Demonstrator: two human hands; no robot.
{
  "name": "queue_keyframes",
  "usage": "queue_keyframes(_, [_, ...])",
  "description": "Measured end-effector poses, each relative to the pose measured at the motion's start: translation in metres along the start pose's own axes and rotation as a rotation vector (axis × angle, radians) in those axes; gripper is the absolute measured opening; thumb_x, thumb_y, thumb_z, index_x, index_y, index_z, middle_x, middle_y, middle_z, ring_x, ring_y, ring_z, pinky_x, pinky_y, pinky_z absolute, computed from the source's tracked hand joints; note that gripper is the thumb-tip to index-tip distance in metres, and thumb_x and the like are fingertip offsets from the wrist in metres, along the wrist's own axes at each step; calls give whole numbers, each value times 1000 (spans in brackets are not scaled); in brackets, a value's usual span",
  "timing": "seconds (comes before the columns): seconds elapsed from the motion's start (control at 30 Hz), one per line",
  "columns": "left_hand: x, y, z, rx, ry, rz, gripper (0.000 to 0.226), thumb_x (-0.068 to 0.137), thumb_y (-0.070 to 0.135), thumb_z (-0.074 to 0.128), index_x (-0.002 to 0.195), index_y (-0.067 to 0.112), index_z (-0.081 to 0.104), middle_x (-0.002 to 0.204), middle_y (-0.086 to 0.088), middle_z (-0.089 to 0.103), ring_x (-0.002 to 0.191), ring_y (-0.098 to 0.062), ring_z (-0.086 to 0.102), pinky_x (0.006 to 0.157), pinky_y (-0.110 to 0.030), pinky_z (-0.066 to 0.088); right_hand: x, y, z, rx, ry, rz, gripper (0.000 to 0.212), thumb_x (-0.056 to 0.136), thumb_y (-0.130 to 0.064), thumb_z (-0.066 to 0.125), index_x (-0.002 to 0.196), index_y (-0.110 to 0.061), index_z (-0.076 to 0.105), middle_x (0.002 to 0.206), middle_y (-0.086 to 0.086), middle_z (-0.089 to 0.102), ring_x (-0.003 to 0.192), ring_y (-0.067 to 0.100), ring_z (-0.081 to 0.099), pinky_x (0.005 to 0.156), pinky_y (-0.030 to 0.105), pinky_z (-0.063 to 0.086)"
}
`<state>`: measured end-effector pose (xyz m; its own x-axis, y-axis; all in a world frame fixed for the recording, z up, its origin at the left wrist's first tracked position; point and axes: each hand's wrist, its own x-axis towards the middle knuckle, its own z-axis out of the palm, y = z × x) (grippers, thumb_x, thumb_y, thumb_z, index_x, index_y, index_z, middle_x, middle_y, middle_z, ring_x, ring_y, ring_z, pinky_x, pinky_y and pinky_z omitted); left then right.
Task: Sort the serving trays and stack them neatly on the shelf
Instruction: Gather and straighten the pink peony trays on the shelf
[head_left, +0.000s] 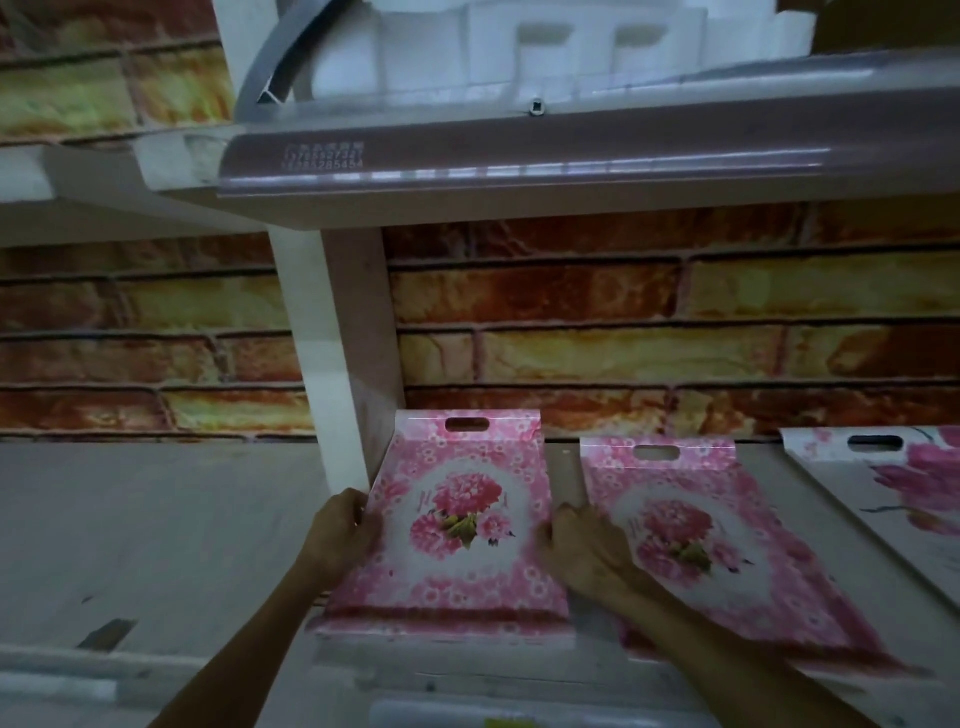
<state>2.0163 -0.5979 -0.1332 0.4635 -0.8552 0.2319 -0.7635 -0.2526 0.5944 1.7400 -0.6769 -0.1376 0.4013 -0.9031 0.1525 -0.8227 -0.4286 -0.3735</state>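
A pink floral serving tray (457, 499) lies on the shelf board (156, 519), right beside the white upright post. My left hand (343, 530) grips its left edge and my right hand (582, 551) grips its right edge. A second pink floral tray (727, 525) of the same pattern lies to its right, partly under my right forearm. Further right, a white tray with large pink flowers (904, 483) is cut off by the frame edge. All three trays have a handle slot at the far end.
A white upright post (343, 353) stands just left of the held tray. The upper shelf (519, 161) overhangs above, with white foam packing (545, 47) on it. A brick-pattern wall (623, 322) closes the back. Bare shelf board stretches to the left.
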Motion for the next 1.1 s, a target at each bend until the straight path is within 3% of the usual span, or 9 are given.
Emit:
queue_keyframes(0.17, [2,-3,4,83,-33,8,25,95,21,53,107,0,61,93,-10,60,79,-20,54,70,-27,41,0,5,5,-42,-37,-4,36,96,-36,36,62,-26,34,61,-8,43,54,13,48,56,23,42])
queue_keyframes(0.4, [3,-9,14,171,-79,14,24,97,24,47,105,5,59,105,-13,58,85,-21,55,76,-33,48,-1,4,6,-85,-43,-5,32,97,-37,39,67,-26,37,63,-9,42,67,19,53,72,30,54])
queue_keyframes(0.5, [3,-9,18,197,-81,25,23,97,24,47,103,4,57,107,-14,55,87,-25,56,79,-37,48,-3,6,2,-121,-30,-24,24,97,-35,39,79,-20,45,79,1,57,70,21,52,74,31,52])
queue_keyframes(0.67, [7,-10,11,234,-150,-9,23,94,31,50,107,12,57,111,-10,56,87,-18,54,78,-33,49,-19,16,-21,-145,-9,-119,26,98,-35,38,97,-18,57,96,7,70,79,29,68,70,36,56])
queue_keyframes(0.73, [9,-4,7,266,-156,5,29,93,31,53,116,14,56,116,-9,54,92,-20,57,82,-35,51,-29,28,-37,-125,29,-135,26,98,-35,38,99,-17,57,93,9,69,79,30,67,64,35,50])
queue_keyframes(0.83, [10,27,7,211,-106,116,29,95,19,53,122,9,57,117,-14,58,88,-20,55,77,-30,46,-49,55,-59,-109,108,-98,22,95,-36,40,86,-22,54,88,5,70,82,28,67,60,32,44])
queue_keyframes(0.9, [7,57,13,101,-112,161,22,95,15,54,116,9,62,107,-12,64,82,-18,55,73,-26,41,-59,77,-69,-100,153,-50,22,95,-38,42,78,-25,46,85,1,69,81,25,66,58,30,38])
queue_keyframes(1.0, [-6,107,31,-139,-200,120,10,95,19,55,99,19,64,93,-3,67,80,-20,63,74,-28,50,-72,110,-82,-63,176,15,23,95,-38,45,78,-26,53,71,-4,62,72,23,66,55,32,43])
queue_keyframes(1.1, [-11,147,58,-179,-305,190,14,96,14,53,96,10,66,80,-7,69,69,-21,66,69,-23,55,-83,134,-88,-49,201,69,22,96,-40,47,77,-31,53,62,-11,58,61,12,58,52,29,45])
